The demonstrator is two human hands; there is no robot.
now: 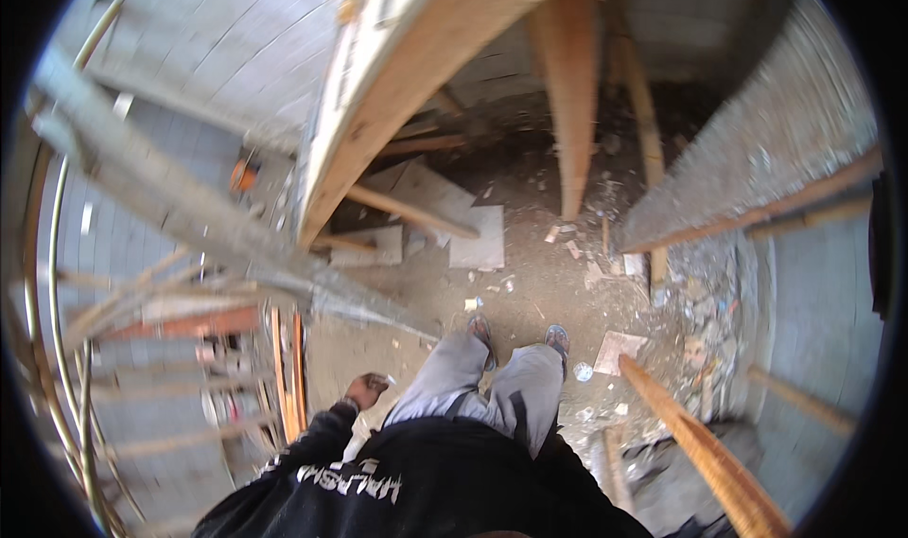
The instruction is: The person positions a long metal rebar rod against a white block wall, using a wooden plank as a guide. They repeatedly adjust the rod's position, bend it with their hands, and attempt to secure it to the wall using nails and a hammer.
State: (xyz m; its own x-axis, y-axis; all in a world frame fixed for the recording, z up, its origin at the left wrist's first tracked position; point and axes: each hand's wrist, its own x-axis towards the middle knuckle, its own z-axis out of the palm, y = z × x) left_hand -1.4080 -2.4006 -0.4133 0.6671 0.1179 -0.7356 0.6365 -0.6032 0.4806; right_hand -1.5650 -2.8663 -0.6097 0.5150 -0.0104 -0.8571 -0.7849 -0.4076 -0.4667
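My left hand (365,390) hangs beside my left thigh with its fingers curled together. A small whitish thing (389,380) shows at the fingertips, too small to name. The nearest things to this hand are my grey trousers (430,377) and two upright orange-brown wooden strips (288,372) farther left. No part of my right hand shows; the black sleeve and my body cover that side. I stand in sandals (558,337) on the dirt floor (416,353).
A grey slanted beam (236,240) comes down at the left. Large timber planks (397,84) rise ahead, with a rough board (757,131) at the right. Another wooden pole (700,448) leans near my right side. Rubble (700,311) and flat tile pieces (478,237) lie about.
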